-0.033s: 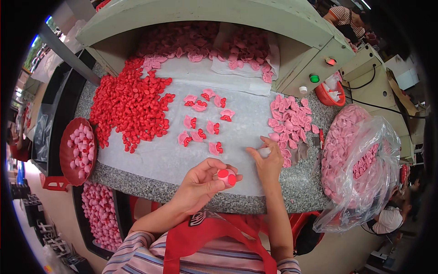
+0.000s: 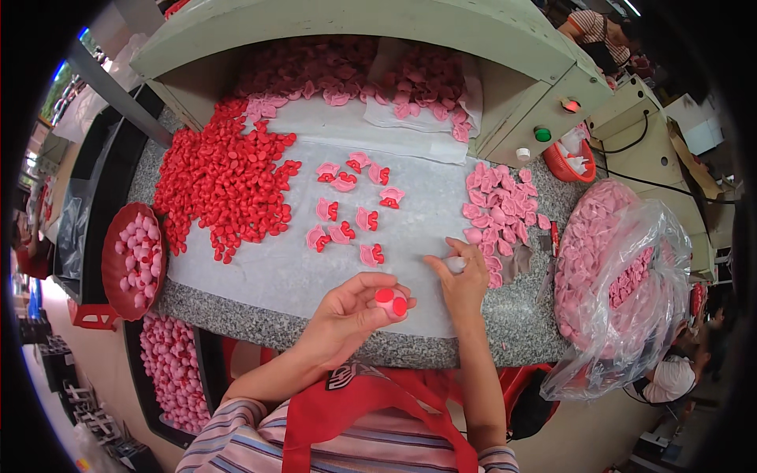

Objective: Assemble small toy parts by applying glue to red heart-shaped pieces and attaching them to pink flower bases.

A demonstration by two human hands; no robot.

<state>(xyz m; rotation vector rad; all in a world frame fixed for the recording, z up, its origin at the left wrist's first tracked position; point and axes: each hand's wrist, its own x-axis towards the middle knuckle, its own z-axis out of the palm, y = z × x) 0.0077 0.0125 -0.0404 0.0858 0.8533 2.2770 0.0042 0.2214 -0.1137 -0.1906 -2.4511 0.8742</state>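
Near the table's front edge, my left hand (image 2: pixel 351 317) pinches a small pink piece with two round red ends (image 2: pixel 391 302); the ends face up. To its right, my right hand (image 2: pixel 465 280) is curled round a small whitish thing (image 2: pixel 456 265), its kind mostly hidden by the fingers. Beyond my hands lie several pink shell-shaped pieces with red parts attached (image 2: pixel 341 232), spread on a white sheet (image 2: pixel 276 272). A heap of glossy red pieces (image 2: pixel 229 185) covers the sheet's left side. Loose pink shell-shaped pieces (image 2: pixel 505 201) are piled just past my right hand.
A machine with a wide opening (image 2: pixel 355 24) stands at the back, pink pieces inside. At left are a red bowl (image 2: pixel 110 268) of pink pieces and a dark crate (image 2: pixel 206 363). A clear plastic bag (image 2: pixel 623 315) of pink pieces and a red basket (image 2: pixel 561 167) sit at right.
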